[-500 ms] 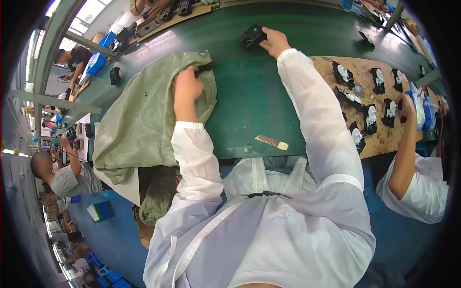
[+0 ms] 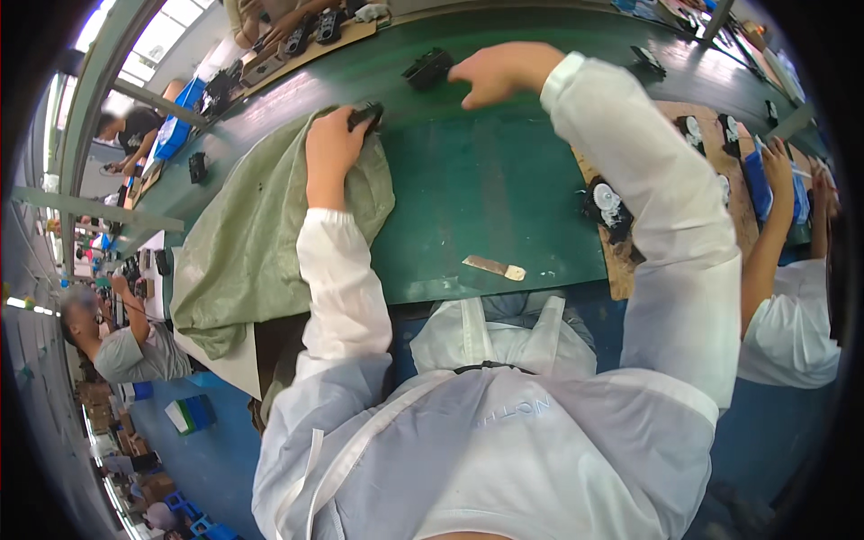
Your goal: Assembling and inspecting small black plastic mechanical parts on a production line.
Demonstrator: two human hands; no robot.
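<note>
My left hand (image 2: 329, 153) grips a small black plastic part (image 2: 367, 115) at the mouth of a green woven sack (image 2: 256, 216). The sack lies over the left side of the bench. Farther off, a black boxy unit (image 2: 427, 69) rests on the green surface. Just right of it is my right hand (image 2: 504, 72), thumb and fingers apart, holding nothing I can see. A scraper-like blade with a pale end (image 2: 493, 267) lies near the bench's front edge.
On the right, a brown board (image 2: 621, 270) carries several black units with white gears (image 2: 608, 205); a co-worker's arm (image 2: 776, 193) reaches over there. More black units sit on the green belt (image 2: 540, 27). Another person works at the left. A metal frame post (image 2: 90, 117) stands at far left.
My right hand has let go of the black unit, which now sits farther left. My left hand has come out of the sack with a black part. The co-worker's arm at right has moved.
</note>
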